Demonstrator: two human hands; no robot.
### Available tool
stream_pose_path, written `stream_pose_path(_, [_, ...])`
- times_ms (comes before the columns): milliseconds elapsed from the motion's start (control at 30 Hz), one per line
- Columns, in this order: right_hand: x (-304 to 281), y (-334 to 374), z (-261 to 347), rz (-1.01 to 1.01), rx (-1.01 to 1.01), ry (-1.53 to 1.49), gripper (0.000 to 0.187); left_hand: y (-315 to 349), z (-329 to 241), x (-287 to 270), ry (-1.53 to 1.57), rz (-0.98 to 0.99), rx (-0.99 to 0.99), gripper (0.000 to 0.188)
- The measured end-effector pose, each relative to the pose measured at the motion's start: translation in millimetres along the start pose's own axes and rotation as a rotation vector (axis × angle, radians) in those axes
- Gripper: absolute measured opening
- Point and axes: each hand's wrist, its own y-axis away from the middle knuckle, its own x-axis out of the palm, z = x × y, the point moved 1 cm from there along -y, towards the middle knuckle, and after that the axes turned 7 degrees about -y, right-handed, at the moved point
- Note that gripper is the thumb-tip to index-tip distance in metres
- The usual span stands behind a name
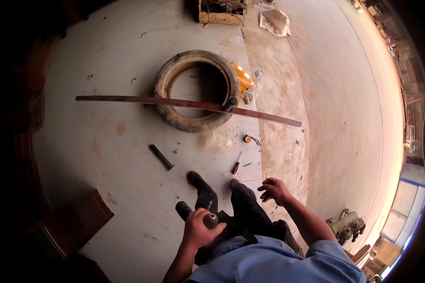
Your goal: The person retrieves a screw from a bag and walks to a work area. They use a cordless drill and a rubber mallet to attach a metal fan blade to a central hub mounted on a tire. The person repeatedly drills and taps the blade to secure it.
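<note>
My left hand [198, 231] is wrapped round a dark cordless drill [211, 219], held low in front of my body with its chuck and a thin bit facing up. My right hand [275, 190] hangs free above the floor, fingers loosely bent and apart, with nothing visible in it. Ahead of my feet, a worn tyre [165, 111] lies flat. A long reddish-brown bar [184, 102] rests across it, overhanging both sides. On the bar, toward the right, sits a short black cylinder [229, 104].
On the pale floor sheet lie a dark tube [161, 157], a red-and-black screwdriver [236, 166] and a tape measure [248, 138]. An orange bag [243, 78] is beside the tyre. A wooden crate [219, 17] stands far ahead; brown furniture [78, 221] is at left, machinery [347, 225] at right.
</note>
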Motion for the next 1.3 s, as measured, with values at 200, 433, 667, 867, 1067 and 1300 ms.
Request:
stream_pose_path(200, [-15.9, -32.6, -57.7, -0.078, -0.034, -0.17, 0.029, -49.5, 19.3, -15.9, 0.016, 0.134, -0.069, 0.028])
stream_pose_path(433, [-38.8, -156.4, -105.7, -0.179, -0.001, -0.194, 0.018, -123.2, 66.7, 45.4, 0.077, 0.224, -0.039, 0.028])
stream_pose_path(667, [-45.9, -300.9, -140.6, -0.36, -0.017, -0.02, 0.016, -189.2, 134.3, 129.8, 0.09, 0.415, 0.03, 0.031])
stream_pose_path(867, [-48.7, -471.6, -186.1, -0.482, -0.228, 0.306, 0.02, -237.2, 225.0, 193.9, 0.108, 0.485, 0.1, 0.034])
stream_pose_path(1067, [-49.7, -578.5, -199.8, -0.499, -0.163, 0.397, 0.022, -281.1, 301.9, 243.4, 0.217, 0.523, 0.108, 0.029])
stream_pose_path(1300, [-71.1, -640.5, -202.3, -0.529, -0.13, 0.686, 0.027, -325.7, 342.8, 283.5, 0.287, 0.656, 0.044, 0.02])
